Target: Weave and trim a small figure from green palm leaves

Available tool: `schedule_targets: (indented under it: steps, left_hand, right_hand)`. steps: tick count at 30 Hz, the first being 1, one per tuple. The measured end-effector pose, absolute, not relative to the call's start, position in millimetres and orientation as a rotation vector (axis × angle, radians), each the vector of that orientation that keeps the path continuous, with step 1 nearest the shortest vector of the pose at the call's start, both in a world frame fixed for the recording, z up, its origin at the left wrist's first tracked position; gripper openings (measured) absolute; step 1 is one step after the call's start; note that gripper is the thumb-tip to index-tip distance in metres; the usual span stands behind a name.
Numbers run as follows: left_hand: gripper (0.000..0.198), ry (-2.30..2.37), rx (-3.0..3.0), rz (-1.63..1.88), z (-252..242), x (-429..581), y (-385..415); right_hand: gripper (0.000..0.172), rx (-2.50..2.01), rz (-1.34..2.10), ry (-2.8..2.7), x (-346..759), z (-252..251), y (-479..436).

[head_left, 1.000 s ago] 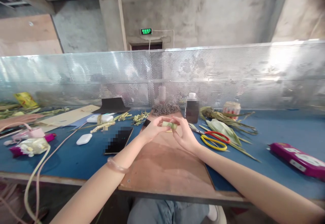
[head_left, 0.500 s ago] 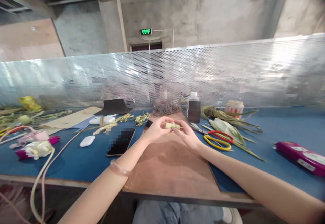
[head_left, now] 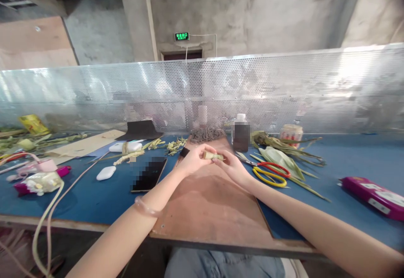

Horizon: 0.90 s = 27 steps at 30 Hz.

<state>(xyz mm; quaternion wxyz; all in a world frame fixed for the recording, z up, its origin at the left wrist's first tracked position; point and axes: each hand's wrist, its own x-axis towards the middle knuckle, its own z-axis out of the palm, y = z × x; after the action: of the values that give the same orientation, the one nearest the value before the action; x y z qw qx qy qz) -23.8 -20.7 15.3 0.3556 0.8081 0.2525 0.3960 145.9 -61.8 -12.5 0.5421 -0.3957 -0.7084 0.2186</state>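
Note:
Between my hands, above a brown wooden board, is a small pale-green roll of what looks like plant leaf. My left hand grips its thicker left end, with fingers curled around the far side. The fingertips of my right hand pinch its narrower right end. Right of my right hand lie scissors with one red and one yellow handle, beside a broad green leaf. A phone with a dark screen rests left of my left forearm.
A capped dark bottle and a glass jar stand at the back. Grey cord is heaped on the board's far end. A white case, cables and leaf scraps lie left; a magenta packet lies right. A perforated metal screen borders the table.
The view has shifted slightly. Both hands keep nearly the same place and hold on the leaf roll, with only a slight change in the right fingers.

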Motion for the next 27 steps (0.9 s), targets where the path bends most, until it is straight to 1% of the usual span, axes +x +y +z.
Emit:
schedule_targets:
  steps: [6, 13, 18, 22, 27]
  left_hand:
    - [0.026, 0.621, 2.102, 0.985, 12.3, -22.6, -17.4]
    - [0.031, 0.625, 2.129, 1.011, 13.4, -20.3, -21.1]
    - [0.035, 0.609, 2.044, 1.025, 11.0, -19.7, -17.6]
    - [0.035, 0.657, 2.02, 1.06, 8.3, -19.5, -14.3]
    - [0.038, 0.79, 2.035, 1.036, 7.2, -19.1, -14.9]
  right_hand:
    - [0.027, -0.986, 0.449, -1.728, 148.7, -12.8, -61.1]
    - [0.029, -0.991, 0.413, -1.712, 150.0, -13.5, -58.3]
    - [0.031, -0.954, 0.386, -1.652, 150.0, -17.3, -54.6]
    - [0.028, -0.933, 0.352, -1.625, 150.2, -17.6, -55.2]
    - [0.019, -0.899, 0.441, -1.58, 150.2, -14.7, -56.6]
